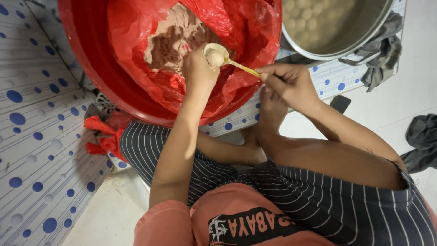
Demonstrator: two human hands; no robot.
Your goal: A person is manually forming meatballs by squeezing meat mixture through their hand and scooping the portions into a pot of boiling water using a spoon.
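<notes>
Now | pale round dough ball (215,58) | on spoon (226,58) | right hand (289,82) gripping handle

A red plastic bag (236,36) lines the inside of the red basin (82,50), crumpled and glossy, its mouth folded open over the basin's rim. A second scrap of red plastic (104,136) lies bunched just below the basin's lower left edge.

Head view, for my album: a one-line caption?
Left hand squeezes a paste ball onto a spoon held by the right hand, over a red tub.
</notes>
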